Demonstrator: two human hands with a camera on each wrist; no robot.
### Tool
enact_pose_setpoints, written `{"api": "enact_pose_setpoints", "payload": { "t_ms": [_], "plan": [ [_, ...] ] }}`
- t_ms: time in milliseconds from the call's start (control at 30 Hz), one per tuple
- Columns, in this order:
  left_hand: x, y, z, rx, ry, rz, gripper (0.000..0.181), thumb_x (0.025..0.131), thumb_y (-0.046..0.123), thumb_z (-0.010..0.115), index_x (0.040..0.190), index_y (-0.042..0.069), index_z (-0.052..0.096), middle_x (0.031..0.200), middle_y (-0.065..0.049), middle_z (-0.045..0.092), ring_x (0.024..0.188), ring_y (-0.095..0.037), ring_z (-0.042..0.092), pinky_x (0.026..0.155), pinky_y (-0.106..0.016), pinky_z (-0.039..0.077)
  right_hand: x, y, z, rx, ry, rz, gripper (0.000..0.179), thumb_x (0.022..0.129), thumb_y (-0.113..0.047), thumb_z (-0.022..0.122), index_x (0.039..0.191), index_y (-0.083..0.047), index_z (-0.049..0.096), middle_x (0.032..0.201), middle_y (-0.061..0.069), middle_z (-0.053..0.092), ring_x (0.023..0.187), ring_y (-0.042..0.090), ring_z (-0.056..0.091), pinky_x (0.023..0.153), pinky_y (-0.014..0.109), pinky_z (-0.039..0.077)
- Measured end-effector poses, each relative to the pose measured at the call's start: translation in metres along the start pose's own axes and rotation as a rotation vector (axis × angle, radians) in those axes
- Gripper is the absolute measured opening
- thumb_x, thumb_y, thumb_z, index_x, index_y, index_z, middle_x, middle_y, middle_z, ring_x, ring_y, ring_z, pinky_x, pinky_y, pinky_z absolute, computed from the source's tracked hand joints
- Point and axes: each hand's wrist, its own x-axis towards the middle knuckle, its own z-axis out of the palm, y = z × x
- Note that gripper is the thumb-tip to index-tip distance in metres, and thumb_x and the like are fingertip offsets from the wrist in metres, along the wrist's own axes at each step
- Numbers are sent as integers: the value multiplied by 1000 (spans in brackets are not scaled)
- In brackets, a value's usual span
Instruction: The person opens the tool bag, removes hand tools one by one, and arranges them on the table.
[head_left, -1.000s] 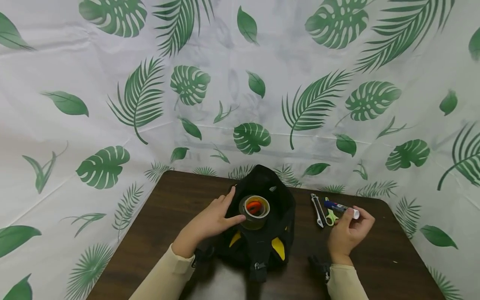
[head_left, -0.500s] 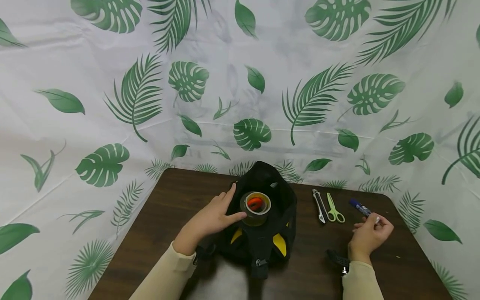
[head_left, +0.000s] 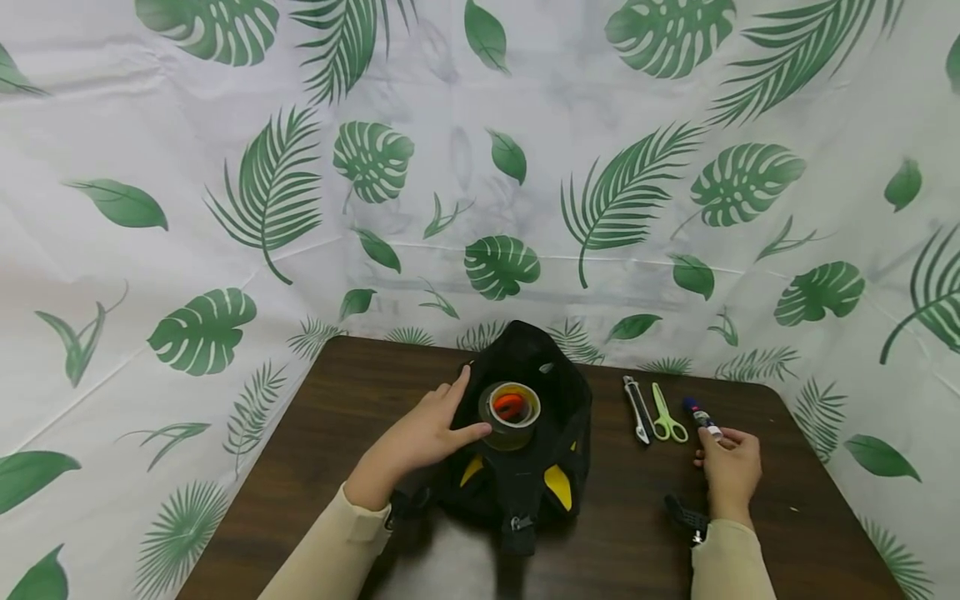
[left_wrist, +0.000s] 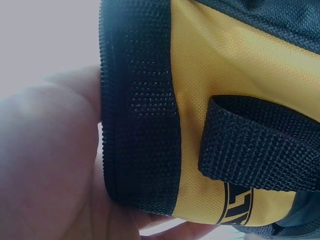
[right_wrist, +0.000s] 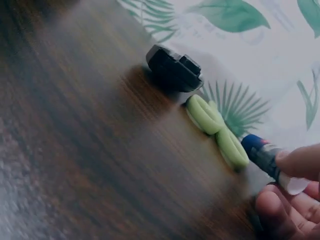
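Observation:
A black and yellow tool bag (head_left: 555,467) stands with its mouth gaping in the head view. My left hand (head_left: 420,437) holds its left edge, with the thumb at the mouth; in the left wrist view, the hand (left_wrist: 50,160) lies against the zippered edge (left_wrist: 140,115). Inside the bag sits a roll of tape (head_left: 513,427) with something orange (head_left: 510,407) in its middle. My right hand (head_left: 731,471) pinches the white end of a blue-capped marker (head_left: 697,412), close over the table. Just left of it lie green scissors (head_left: 663,417).
A utility knife (head_left: 638,410) lies left of the scissors on the dark wooden table (head_left: 360,375). Behind the table hangs a white cloth (head_left: 450,100) printed with green leaves. A black buckled strap (head_left: 517,533) hangs down the bag's front.
My right hand has carried the marker from above the scissors to the right, then slightly back left, and lowered it beside them. The left hand stays at the bag's edge.

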Motion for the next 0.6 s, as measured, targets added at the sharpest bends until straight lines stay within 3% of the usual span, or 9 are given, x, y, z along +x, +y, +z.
{"api": "enact_pose_setpoints", "payload": {
  "t_ms": [233,433,600],
  "plan": [
    [1,0,0,-2,5,10,103,104,69,62,178,27,4,179,-23,25,166,-46,27,130,-68,30,-3,-7,0,-143,14,-31,49,99,-23,83,130,7,60,79,-15,60,50,3,64,49,23,57],
    [1,-1,1,-5,1,18,103,104,68,62,178,26,4,179,-23,25,165,-47,28,130,-68,30,-6,-6,-2,-204,18,-38,51,99,-26,83,133,7,63,81,-10,62,47,5,63,48,22,55],
    [1,0,2,-9,-1,16,103,104,67,62,178,27,3,179,-23,25,166,-48,27,129,-69,30,-6,-7,-2,-242,-9,-44,53,100,-31,82,133,7,66,74,-15,66,47,5,65,47,21,54]
  ]
}}
